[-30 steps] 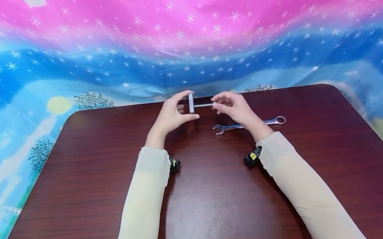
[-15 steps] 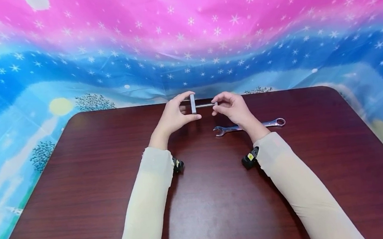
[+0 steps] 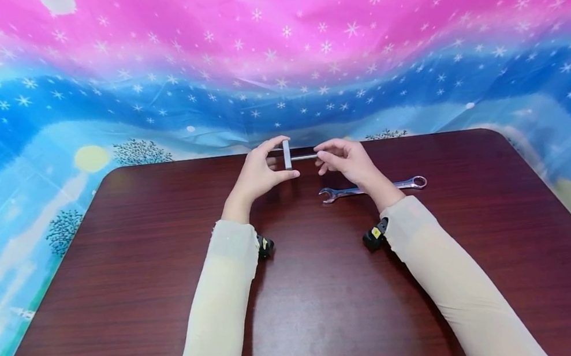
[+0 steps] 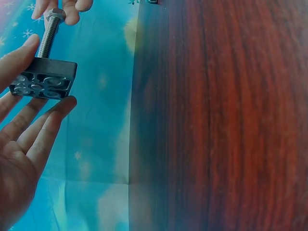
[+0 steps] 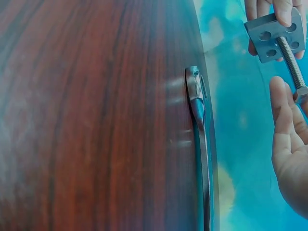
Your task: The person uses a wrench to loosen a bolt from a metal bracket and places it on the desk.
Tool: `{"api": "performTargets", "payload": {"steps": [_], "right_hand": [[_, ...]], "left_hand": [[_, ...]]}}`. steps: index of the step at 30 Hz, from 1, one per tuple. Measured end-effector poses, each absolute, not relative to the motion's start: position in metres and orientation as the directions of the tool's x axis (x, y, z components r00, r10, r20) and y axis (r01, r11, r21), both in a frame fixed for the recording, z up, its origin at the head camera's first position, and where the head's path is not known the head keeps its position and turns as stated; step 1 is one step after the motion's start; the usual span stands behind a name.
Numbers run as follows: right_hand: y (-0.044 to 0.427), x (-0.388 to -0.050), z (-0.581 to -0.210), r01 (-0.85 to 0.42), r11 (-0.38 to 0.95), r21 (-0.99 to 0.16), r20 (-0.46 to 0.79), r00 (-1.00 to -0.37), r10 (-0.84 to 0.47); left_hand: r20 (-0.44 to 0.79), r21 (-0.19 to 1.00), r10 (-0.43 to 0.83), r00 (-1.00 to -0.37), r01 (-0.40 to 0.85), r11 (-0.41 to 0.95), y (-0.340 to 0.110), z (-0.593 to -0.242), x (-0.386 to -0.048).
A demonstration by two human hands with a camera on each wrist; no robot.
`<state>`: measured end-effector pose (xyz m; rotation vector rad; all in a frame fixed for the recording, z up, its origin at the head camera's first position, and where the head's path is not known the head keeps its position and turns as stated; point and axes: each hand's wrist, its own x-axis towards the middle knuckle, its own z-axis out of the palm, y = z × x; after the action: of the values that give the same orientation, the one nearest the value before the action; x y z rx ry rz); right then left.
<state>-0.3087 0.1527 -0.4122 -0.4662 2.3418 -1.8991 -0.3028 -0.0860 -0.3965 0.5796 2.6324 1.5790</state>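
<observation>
My left hand point(image 3: 256, 172) grips a small grey metal block point(image 3: 287, 155) by its edges, between thumb and fingers, above the far side of the table. Several round holes show in the block's face point(image 5: 269, 41) in the right wrist view. A threaded hex bolt point(image 3: 304, 157) sticks out of the block's middle towards the right. My right hand point(image 3: 351, 159) pinches the bolt at its head end with thumb and fingertips. In the left wrist view the hex head point(image 4: 56, 14) shows among those fingers. How deep the bolt sits in the block cannot be told.
A shiny combination wrench point(image 3: 341, 192) lies on the dark red wooden table point(image 3: 169, 260), beneath my right wrist, its open end to the left. Behind the table's far edge hangs a pink and blue snowflake cloth point(image 3: 305, 71).
The fingers of my right hand have shifted at the bolt's head; the thumb now covers the tip that showed half a second ago. The block and left hand moved slightly right, then stayed nearly still.
</observation>
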Motion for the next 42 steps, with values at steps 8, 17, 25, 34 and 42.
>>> {"api": "performTargets", "payload": {"steps": [8,17,25,34,42], "right_hand": [[0.15,-0.31,-0.414,-0.182,0.155,-0.971,0.144,-0.963,-0.227],[0.148,-0.307,-0.412,-0.201,0.182,-0.963,0.154,-0.958,-0.243],[0.154,-0.306,-0.417,-0.188,0.143,-0.972,0.152,-0.96,-0.235],[0.144,-0.308,-0.417,-0.206,0.038,-0.978,0.197,-0.967,-0.158],[0.144,-0.308,-0.415,-0.312,0.119,-0.943,0.282,-0.935,-0.218]], "left_hand": [[0.155,0.863,0.326,-0.933,0.288,0.414,-0.085,-0.397,-0.305],[0.164,0.863,0.319,-0.933,0.292,0.412,-0.086,-0.399,-0.306],[0.181,0.86,0.321,-0.93,0.308,0.407,-0.085,-0.401,-0.307],[0.175,0.888,0.31,-0.934,0.286,0.361,-0.085,-0.4,-0.305],[0.171,0.887,0.312,-0.935,0.284,0.365,-0.085,-0.4,-0.307]]}}
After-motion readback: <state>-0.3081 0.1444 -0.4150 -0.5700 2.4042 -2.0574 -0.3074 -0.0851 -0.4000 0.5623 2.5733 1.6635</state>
